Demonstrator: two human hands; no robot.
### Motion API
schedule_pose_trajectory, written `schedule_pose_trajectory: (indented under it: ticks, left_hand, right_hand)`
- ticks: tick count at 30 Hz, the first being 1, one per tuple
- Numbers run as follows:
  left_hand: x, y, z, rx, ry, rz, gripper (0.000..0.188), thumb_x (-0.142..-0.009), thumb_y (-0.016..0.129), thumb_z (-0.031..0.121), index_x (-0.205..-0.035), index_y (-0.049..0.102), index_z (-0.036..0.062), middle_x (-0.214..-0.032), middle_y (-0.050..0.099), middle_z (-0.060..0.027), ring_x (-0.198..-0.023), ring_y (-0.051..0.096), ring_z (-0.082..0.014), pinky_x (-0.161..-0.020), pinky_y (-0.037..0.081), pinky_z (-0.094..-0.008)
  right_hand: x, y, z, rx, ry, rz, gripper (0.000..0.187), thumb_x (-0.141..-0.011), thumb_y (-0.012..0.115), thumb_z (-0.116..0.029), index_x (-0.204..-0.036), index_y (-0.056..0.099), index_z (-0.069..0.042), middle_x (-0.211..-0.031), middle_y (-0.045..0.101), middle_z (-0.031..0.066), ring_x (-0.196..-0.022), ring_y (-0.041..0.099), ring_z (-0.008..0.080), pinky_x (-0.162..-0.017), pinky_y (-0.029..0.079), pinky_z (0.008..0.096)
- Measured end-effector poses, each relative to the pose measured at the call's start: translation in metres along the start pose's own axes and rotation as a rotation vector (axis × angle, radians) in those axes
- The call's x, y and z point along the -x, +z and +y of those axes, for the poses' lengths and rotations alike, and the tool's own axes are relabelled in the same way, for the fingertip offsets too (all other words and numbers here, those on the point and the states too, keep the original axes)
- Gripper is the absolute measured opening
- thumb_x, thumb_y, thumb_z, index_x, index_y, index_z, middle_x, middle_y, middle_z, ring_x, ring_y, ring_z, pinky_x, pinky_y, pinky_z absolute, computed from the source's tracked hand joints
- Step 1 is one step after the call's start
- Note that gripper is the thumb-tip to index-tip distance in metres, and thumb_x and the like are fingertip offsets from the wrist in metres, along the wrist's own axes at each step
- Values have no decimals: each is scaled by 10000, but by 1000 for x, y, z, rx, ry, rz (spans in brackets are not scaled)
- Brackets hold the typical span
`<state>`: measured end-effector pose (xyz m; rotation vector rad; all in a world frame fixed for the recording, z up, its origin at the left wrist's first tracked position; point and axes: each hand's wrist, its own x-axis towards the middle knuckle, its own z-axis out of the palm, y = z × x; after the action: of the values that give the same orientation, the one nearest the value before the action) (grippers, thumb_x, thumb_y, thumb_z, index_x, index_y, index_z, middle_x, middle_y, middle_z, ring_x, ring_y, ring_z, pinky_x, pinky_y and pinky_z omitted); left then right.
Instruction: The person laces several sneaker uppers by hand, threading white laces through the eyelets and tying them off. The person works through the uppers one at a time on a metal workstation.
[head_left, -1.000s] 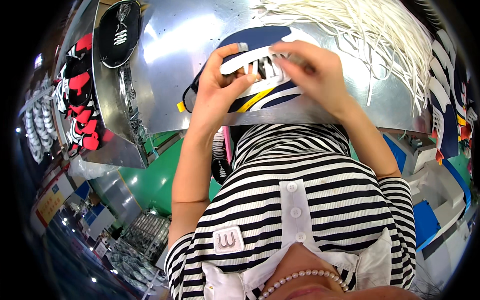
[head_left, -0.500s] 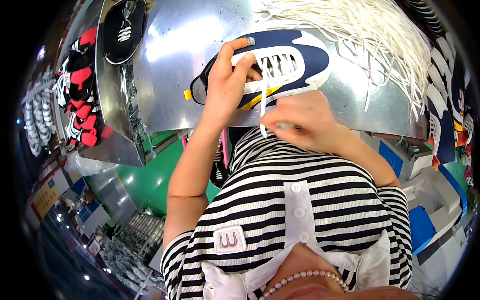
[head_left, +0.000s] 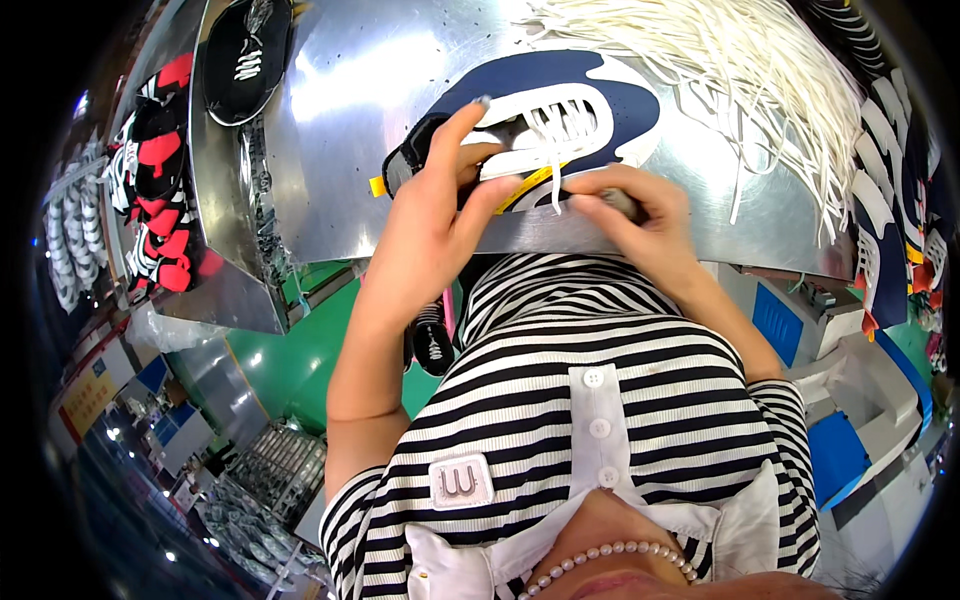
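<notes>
A navy and white sneaker (head_left: 635, 105) lies on its sole on the metal table, toe to the right, with a yellow tab at the heel. White lace (head_left: 555, 180) crosses its eyelets, and a loose length hangs over the near side. My left hand (head_left: 435, 205) grips the shoe around its ankle opening, the thumb on the near side and the index finger on the far edge. Close to the hanging lace, my right hand (head_left: 645, 210) has its thumb and index finger pinched together; whether lace is between them is unclear.
A heap of loose white laces (head_left: 740, 80) covers the table's far right. More navy and white shoe uppers (head_left: 885, 220) hang at the right edge. One black shoe (head_left: 245, 65) sits at the far left, beside red, black and white shoe parts (head_left: 165, 180). The metal table (head_left: 350, 150) ends just before my body.
My right hand has moved up from below the table edge to the shoe's near side. The lace end hangs higher, and my left thumb has shifted from the opening to the near side.
</notes>
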<state>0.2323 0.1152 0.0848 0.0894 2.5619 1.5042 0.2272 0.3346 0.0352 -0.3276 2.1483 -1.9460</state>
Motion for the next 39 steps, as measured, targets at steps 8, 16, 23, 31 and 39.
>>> schedule_pose_trajectory:
  ticks: [8,16,23,31,39]
  left_hand:
    - [4,21,-5,-344,166,88,236,-879,662,93,-1087,559,47,-841,648,-170,-703,630,-361,-618,486,-411]
    - [0,20,4,-351,103,64,282,-894,672,252,-1050,594,30,-888,670,-152,-758,655,-329,-662,508,-398]
    - [-9,33,-2,-444,63,153,306,-857,724,274,-1012,616,32,-833,688,-123,-675,658,-289,-614,500,-361]
    - [-6,34,-7,-450,115,197,299,-830,761,238,-1013,642,34,-867,707,-118,-691,679,-270,-599,502,-324]
    - [-6,38,-13,-495,422,99,222,-850,733,165,-1011,634,48,-753,659,-127,-612,628,-272,-559,474,-361]
  right_hand:
    - [-19,11,-4,230,264,22,161,-846,727,-159,-901,713,-8,-745,679,9,-682,583,32,-623,469,201]
    - [-34,19,7,-223,101,123,137,-851,728,-138,-874,687,-10,-714,629,-30,-644,503,13,-565,393,179]
    - [-28,27,3,-162,-73,237,171,-905,682,-147,-968,605,-8,-725,677,53,-638,604,86,-577,459,250]
    - [-6,2,-4,167,43,-49,153,-945,615,-150,-940,560,-7,-701,663,104,-612,656,200,-577,482,288]
    - [-23,18,-7,193,142,-38,145,-930,598,-141,-909,555,-4,-712,670,132,-651,686,273,-610,513,360]
